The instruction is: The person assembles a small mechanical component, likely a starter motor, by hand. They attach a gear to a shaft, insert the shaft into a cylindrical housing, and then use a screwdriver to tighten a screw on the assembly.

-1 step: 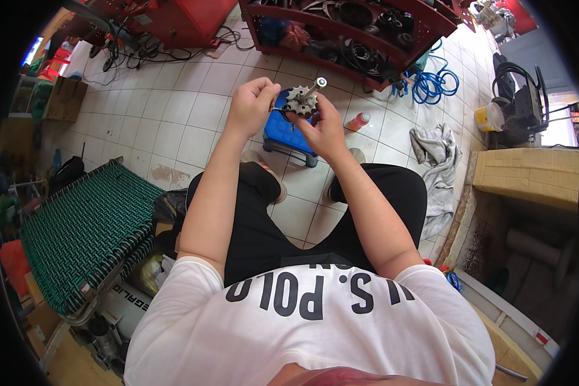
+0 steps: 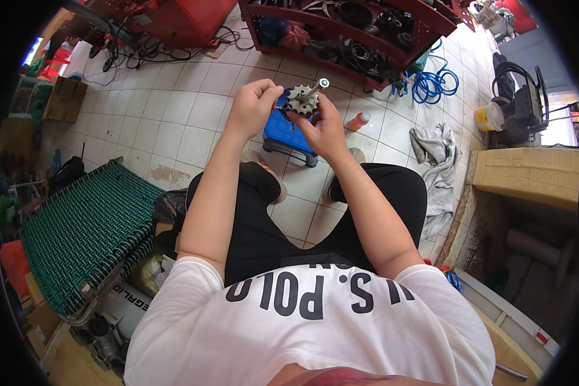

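Note:
A toothed metal sprocket with a shiny shaft sticking up from it is held above a blue plastic stool. My right hand grips the sprocket from its right side, thumb at the near edge and fingers behind the rim. Just left of the part, my left hand is closed in a pinch, thumb against curled fingers. Whatever lies in that pinch is too small or hidden to make out. A small dark piece shows at the sprocket's left edge, close to my left hand.
A red bottle stands on the tiles right of the stool. Beyond are a red parts rack and a coiled blue hose. Grey cloth lies at right; a green woven folding bed stands at left.

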Motion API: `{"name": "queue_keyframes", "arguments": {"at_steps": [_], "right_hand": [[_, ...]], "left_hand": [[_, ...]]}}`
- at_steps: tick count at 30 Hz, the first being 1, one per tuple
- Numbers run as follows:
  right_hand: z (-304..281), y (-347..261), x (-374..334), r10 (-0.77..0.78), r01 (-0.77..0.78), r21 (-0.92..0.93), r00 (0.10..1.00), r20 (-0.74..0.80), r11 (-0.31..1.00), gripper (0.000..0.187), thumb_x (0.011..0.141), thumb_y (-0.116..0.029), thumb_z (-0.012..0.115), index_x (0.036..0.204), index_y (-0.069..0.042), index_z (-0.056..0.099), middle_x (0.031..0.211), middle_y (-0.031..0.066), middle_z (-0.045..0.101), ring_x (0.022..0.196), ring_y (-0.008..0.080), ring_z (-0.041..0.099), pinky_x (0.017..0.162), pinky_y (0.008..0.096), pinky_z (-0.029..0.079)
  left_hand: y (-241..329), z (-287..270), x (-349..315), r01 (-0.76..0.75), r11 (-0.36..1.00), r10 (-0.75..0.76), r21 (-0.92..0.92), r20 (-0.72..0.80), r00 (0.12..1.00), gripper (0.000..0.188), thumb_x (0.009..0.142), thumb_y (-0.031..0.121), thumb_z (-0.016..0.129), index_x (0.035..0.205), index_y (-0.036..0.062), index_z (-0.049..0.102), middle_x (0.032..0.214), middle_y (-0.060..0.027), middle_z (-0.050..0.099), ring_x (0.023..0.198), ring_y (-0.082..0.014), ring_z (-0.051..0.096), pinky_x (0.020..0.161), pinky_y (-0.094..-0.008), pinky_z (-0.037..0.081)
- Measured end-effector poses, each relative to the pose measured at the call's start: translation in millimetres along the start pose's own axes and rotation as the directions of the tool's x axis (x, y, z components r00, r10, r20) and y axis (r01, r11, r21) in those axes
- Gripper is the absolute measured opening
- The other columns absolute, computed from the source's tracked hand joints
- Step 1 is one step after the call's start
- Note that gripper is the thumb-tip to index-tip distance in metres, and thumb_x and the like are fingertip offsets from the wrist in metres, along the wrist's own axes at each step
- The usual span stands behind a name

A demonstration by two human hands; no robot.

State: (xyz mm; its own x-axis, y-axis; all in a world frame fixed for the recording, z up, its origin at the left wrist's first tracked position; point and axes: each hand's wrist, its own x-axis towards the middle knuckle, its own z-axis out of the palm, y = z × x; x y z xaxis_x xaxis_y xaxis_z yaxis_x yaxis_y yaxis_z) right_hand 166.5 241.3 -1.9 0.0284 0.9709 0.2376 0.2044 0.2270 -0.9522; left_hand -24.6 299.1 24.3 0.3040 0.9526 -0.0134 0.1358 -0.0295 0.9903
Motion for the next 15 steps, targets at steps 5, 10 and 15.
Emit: {"name": "queue_keyframes", "arguments": {"at_steps": [5,10,15], "right_hand": [[-1.6,4.5,-0.2,0.004,-0.002,0.072,1.0,-0.022,0.997,0.045,0.085,-0.017,0.085,0.124,-0.004,0.065,0.098,0.0042,0.071,0.077,0.0122,0.066,0.064,0.0278,0.05],[0.0,13.1,0.8,-0.037,0.04,0.049,0.998,-0.047,0.998,0.043,0.085,-0.017,0.085,0.122,-0.005,0.065,0.099,0.0037,0.071,0.079,0.0119,0.065,0.064,0.0274,0.049],[1.9,14.2,-0.2,-0.028,0.033,0.108,0.999,-0.042,0.994,0.042,0.085,-0.015,0.085,0.121,-0.005,0.065,0.1,0.0041,0.072,0.081,0.0121,0.066,0.066,0.0271,0.05]], "left_hand": [[4.4,10.1,-3.2,-0.053,0.997,0.048,0.064,0.07,0.996,0.028,0.1,0.022,0.061,0.077,0.0067,0.061,0.069,0.0027,0.058,0.063,-0.005,0.05,0.057,-0.0232,0.039],[2.8,13.9,-4.2,-0.06,0.996,0.054,0.071,0.08,0.995,0.026,0.1,0.021,0.061,0.078,0.0065,0.062,0.07,0.0027,0.059,0.063,-0.0042,0.05,0.056,-0.0227,0.039],[-1.5,12.8,-2.7,-0.069,0.995,0.064,0.066,0.082,0.995,0.025,0.101,0.019,0.061,0.08,0.0066,0.063,0.07,0.0029,0.059,0.063,-0.0042,0.05,0.056,-0.0226,0.039]]}}
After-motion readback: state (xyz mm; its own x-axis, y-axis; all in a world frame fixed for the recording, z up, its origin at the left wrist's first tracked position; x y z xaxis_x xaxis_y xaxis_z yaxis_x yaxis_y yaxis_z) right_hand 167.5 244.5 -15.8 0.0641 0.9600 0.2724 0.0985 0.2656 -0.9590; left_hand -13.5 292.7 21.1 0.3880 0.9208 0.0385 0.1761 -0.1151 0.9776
